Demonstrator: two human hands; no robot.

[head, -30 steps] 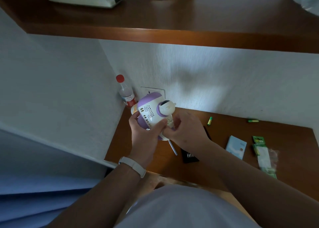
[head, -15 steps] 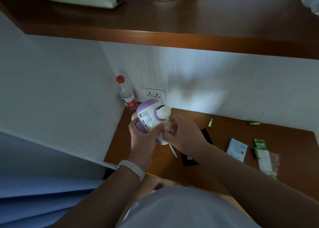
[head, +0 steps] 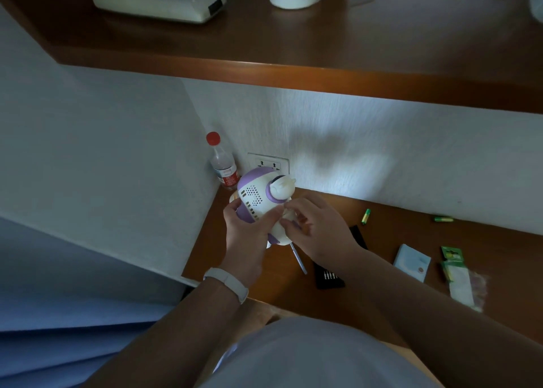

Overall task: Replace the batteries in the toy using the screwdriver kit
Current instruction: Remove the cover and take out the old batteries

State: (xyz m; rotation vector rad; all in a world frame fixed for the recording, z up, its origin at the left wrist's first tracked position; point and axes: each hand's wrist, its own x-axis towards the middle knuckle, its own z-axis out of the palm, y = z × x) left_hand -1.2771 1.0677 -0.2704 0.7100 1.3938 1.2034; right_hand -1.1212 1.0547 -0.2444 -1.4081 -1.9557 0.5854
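Curled round the toy (head: 255, 199), our left hand (head: 245, 235) holds it above the back left corner of the desk (head: 411, 229), just in front of the bottle (head: 223, 167). Our right hand (head: 317, 232) pinches at its lower side. A battery (head: 365, 216) lies near the back edge.

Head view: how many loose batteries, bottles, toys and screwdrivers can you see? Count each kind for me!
loose batteries: 2
bottle: 1
toy: 1
screwdriver: 1
total: 5
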